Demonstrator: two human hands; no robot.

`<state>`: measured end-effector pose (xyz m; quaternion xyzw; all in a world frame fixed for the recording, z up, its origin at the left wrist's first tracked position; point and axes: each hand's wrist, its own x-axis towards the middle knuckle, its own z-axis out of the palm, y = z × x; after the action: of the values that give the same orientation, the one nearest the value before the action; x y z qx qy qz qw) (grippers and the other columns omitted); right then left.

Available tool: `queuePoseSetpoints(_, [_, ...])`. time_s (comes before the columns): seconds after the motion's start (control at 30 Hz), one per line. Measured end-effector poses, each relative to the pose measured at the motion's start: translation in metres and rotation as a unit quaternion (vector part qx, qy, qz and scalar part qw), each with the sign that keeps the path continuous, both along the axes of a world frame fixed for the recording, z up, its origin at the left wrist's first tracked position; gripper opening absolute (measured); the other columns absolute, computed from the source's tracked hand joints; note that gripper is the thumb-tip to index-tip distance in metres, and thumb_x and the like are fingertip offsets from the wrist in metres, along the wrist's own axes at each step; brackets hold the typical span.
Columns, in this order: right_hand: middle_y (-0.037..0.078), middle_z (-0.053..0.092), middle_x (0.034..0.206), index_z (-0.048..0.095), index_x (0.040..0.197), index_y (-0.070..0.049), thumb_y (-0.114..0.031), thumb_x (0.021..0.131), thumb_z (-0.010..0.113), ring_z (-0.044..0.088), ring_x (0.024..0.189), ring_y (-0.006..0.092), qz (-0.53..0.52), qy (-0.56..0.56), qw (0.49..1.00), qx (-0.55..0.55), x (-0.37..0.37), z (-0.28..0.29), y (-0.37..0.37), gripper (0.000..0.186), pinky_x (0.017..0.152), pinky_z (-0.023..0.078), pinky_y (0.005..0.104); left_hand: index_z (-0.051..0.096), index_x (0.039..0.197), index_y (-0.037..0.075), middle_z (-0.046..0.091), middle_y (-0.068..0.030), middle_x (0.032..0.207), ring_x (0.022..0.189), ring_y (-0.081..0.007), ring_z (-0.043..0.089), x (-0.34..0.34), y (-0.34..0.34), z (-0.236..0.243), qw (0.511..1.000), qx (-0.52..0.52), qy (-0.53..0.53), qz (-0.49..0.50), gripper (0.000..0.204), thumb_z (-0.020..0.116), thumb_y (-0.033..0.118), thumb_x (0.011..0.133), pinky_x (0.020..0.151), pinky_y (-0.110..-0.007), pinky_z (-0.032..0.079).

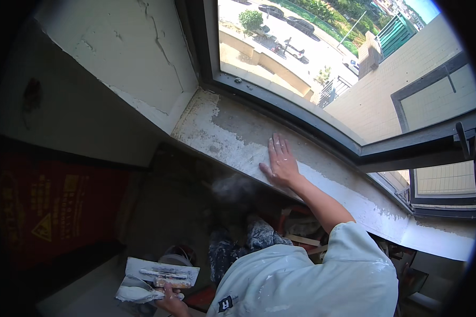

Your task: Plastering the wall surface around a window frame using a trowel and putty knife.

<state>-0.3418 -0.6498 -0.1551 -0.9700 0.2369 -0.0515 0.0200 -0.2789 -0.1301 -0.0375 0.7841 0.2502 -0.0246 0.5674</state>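
My right hand [281,165] lies flat on the window sill [211,134], fingers stretched out and thumb apart, with white dust on the skin. The sill has a patchy white coat, with bare grey showing along the window frame. At the lower left my left hand [170,300] is closed round the handles of two tools. One is a rectangular plastering trowel [137,266] with a worn handle. The other is a putty knife [135,294] smeared with white filler. Both are held well away from the sill.
A dark window frame [280,113] borders the sill, with an opened sash [433,142] at the right. Behind the trowel stands a bucket [177,258]. A red printed sheet [63,201] covers the left side. Pale dust hangs below the sill, near my dusty trousers [262,232].
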Motion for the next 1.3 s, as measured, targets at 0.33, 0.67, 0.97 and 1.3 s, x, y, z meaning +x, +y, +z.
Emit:
queuePoseSetpoints(0.33, [0.031, 0.028, 0.160, 0.034, 0.148, 0.013, -0.049, 0.100, 0.043, 0.020, 0.153, 0.0429, -0.030, 0.009, 0.999, 0.025, 0.030, 0.001, -0.021, 0.080, 0.125, 0.014, 0.0496, 0.053, 0.125, -0.005, 0.064, -0.0117, 0.091, 0.057, -0.0129, 0.056, 0.014, -0.011, 0.020, 1.000, 0.017, -0.006, 0.005, 0.034, 0.062, -0.001, 0.092, 0.048, -0.023, 0.047])
queuePoseSetpoints(0.67, [0.031, 0.028, 0.160, 0.034, 0.148, 0.013, -0.051, 0.100, 0.041, 0.023, 0.152, 0.0411, 0.101, -0.095, 0.989, 0.048, 0.087, 0.015, 0.014, 0.080, 0.125, 0.016, 0.0482, 0.051, 0.129, -0.006, 0.065, -0.0130, 0.095, 0.059, -0.0131, 0.056, 0.017, -0.002, 0.018, 0.999, -0.030, -0.022, -0.004, 0.039, 0.063, 0.000, 0.092, 0.049, -0.022, 0.047])
queuePoseSetpoints(0.97, [0.031, 0.030, 0.158, 0.035, 0.148, 0.012, -0.053, 0.100, 0.041, 0.024, 0.151, 0.0415, 0.311, -0.073, 0.937, 0.138, 0.109, 0.011, 0.075, 0.081, 0.124, 0.017, 0.0506, 0.050, 0.132, -0.006, 0.066, -0.0161, 0.106, 0.062, -0.0135, 0.057, 0.015, 0.008, 0.020, 1.000, -0.008, 0.004, 0.011, 0.043, 0.063, -0.001, 0.092, 0.050, -0.022, 0.047])
queuePoseSetpoints(1.3, [0.030, 0.035, 0.156, 0.040, 0.146, 0.011, -0.052, 0.098, 0.046, 0.031, 0.148, 0.0432, 0.391, -0.061, 0.899, 0.186, 0.127, -0.006, 0.121, 0.079, 0.123, 0.024, 0.0480, 0.056, 0.121, -0.010, 0.068, -0.0165, 0.096, 0.058, -0.0147, 0.058, 0.019, -0.006, 0.024, 0.999, -0.017, -0.043, 0.012, 0.034, 0.066, -0.002, 0.090, 0.048, -0.022, 0.048])
